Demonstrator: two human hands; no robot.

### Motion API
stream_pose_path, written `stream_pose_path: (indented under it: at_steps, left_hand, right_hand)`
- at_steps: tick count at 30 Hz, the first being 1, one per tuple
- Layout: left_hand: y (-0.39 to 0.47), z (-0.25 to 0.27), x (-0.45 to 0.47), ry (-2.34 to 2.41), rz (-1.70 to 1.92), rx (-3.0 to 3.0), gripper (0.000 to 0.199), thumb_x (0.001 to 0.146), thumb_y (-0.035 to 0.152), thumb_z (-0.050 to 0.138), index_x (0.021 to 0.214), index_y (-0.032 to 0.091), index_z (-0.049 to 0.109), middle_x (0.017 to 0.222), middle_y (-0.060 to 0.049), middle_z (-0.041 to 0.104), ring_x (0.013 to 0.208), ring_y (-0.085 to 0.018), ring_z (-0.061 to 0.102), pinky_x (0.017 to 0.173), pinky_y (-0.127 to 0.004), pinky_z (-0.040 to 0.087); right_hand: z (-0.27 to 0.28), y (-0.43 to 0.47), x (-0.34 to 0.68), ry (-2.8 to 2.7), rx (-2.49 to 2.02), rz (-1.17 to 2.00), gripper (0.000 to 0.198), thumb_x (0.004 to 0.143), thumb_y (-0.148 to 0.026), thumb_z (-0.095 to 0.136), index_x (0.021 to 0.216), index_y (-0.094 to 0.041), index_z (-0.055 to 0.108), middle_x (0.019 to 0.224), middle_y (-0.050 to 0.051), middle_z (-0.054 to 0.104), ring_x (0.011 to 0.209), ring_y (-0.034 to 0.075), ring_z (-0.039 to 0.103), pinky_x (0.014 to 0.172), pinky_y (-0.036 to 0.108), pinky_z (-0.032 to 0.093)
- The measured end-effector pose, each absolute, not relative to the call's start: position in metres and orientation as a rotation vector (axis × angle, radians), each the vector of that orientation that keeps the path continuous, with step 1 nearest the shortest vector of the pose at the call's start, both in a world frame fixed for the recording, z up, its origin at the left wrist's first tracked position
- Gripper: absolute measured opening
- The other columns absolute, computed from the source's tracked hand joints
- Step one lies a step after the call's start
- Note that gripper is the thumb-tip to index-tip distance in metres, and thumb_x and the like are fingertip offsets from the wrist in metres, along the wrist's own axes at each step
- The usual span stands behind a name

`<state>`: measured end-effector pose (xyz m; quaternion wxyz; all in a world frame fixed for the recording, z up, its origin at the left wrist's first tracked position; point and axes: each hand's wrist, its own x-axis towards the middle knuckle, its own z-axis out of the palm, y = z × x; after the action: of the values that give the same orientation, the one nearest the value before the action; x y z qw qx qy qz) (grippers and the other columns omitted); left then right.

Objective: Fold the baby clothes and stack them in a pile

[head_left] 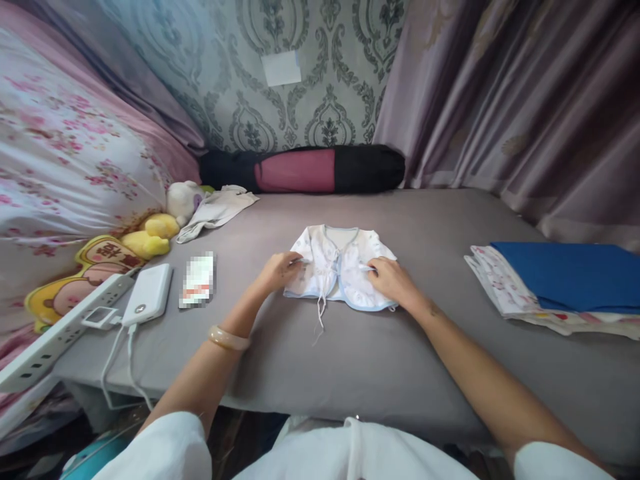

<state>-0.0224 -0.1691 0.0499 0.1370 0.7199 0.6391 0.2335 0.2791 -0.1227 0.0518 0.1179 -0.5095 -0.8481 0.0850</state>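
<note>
A small white baby jacket (355,283) with a pale print, light blue edging and tie strings lies face up on the grey-covered surface (320,373). Its front strings are tied near the middle, and the loose ends hang toward me. My left hand (283,271) pinches the cloth at the jacket's left side, near the sleeve. On the other side, my right hand (393,278) has its fingers closed on the cloth near the right sleeve. The fingertips of both hands are partly hidden.
Folded cloths with a blue one (570,273) on top lie at right. On the left are a power strip (65,333), a white power bank (147,293) with cables, a blurred card-like item (199,280) and plush toys (155,233). A black and maroon roll (295,171) lies along the wall.
</note>
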Motion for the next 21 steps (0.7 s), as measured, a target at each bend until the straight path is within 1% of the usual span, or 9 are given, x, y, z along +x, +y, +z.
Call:
stream_pose_path:
  at_steps: [2,4,7,9,11,13,16,18,21]
  left_hand:
    - [-0.167,0.052,-0.029,1.886,0.863,1.881,0.025,0.082,0.034,0.049,0.083,0.018,0.067,0.069,0.0,0.063,0.067,-0.016,0.058,0.064,-0.025,0.042]
    - [-0.163,0.053,-0.037,1.868,1.053,1.664,0.027,0.08,0.04,0.05,0.075,0.017,0.064,0.06,0.002,0.056,0.059,-0.014,0.053,0.056,-0.023,0.038]
    - [-0.156,0.054,-0.051,1.77,1.284,1.342,0.03,0.071,0.045,0.056,0.075,0.016,0.062,0.061,0.002,0.055,0.057,-0.012,0.051,0.053,-0.022,0.038]
    - [-0.152,0.054,-0.06,1.728,1.382,1.172,0.035,0.064,0.046,0.061,0.08,0.015,0.062,0.065,0.001,0.058,0.06,-0.013,0.053,0.056,-0.023,0.042]
    - [-0.148,0.054,-0.067,1.711,1.443,1.064,0.039,0.059,0.047,0.065,0.082,0.015,0.062,0.068,0.0,0.06,0.064,-0.015,0.056,0.059,-0.025,0.046]
    - [-0.144,0.053,-0.074,1.7,1.484,1.015,0.042,0.057,0.046,0.066,0.084,0.014,0.062,0.07,0.0,0.061,0.067,-0.016,0.058,0.062,-0.026,0.049]
    - [-0.138,0.05,-0.083,1.732,1.515,1.001,0.038,0.059,0.042,0.064,0.084,0.013,0.062,0.07,0.0,0.061,0.066,-0.015,0.058,0.061,-0.026,0.049]
    - [-0.133,0.046,-0.09,1.794,1.503,1.008,0.033,0.063,0.039,0.061,0.083,0.013,0.062,0.068,0.0,0.06,0.063,-0.014,0.056,0.059,-0.025,0.048]
    - [-0.126,0.041,-0.099,1.983,1.432,1.064,0.025,0.069,0.035,0.055,0.081,0.014,0.063,0.063,0.001,0.057,0.06,-0.014,0.054,0.055,-0.023,0.044]
  right_hand:
    - [0.052,-0.105,0.294,-2.297,-1.476,0.431,0.023,0.084,-0.017,0.051,0.098,-0.02,0.069,0.096,0.006,0.073,0.088,0.02,0.066,0.077,0.027,0.047]
    - [0.051,-0.086,0.314,-2.071,-1.485,0.506,0.022,0.082,-0.021,0.053,0.098,-0.018,0.069,0.093,0.006,0.073,0.084,0.02,0.066,0.074,0.028,0.049]
    - [0.046,-0.062,0.343,-1.736,-1.515,0.628,0.027,0.082,-0.027,0.055,0.102,-0.014,0.067,0.091,0.008,0.072,0.074,0.018,0.066,0.063,0.028,0.052]
    - [0.041,-0.051,0.358,-1.554,-1.512,0.732,0.033,0.08,-0.032,0.059,0.105,-0.012,0.065,0.089,0.008,0.072,0.066,0.017,0.065,0.056,0.027,0.052]
    - [0.037,-0.043,0.368,-1.435,-1.507,0.782,0.035,0.076,-0.032,0.064,0.103,-0.011,0.065,0.085,0.007,0.071,0.063,0.016,0.063,0.053,0.026,0.052]
    - [0.032,-0.036,0.376,-1.353,-1.524,0.767,0.034,0.073,-0.03,0.067,0.1,-0.011,0.066,0.081,0.005,0.071,0.061,0.015,0.063,0.053,0.025,0.052]
    - [0.026,-0.027,0.387,-1.32,-1.618,0.628,0.031,0.072,-0.028,0.067,0.099,-0.012,0.067,0.079,0.005,0.071,0.064,0.017,0.064,0.055,0.027,0.052]
    - [0.024,-0.022,0.394,-1.367,-1.729,0.487,0.031,0.073,-0.028,0.066,0.1,-0.013,0.069,0.081,0.007,0.072,0.072,0.02,0.065,0.062,0.029,0.052]
    - [0.023,-0.02,0.398,-1.47,-1.917,0.309,0.034,0.077,-0.029,0.063,0.106,-0.012,0.069,0.091,0.011,0.072,0.085,0.025,0.067,0.073,0.032,0.05]
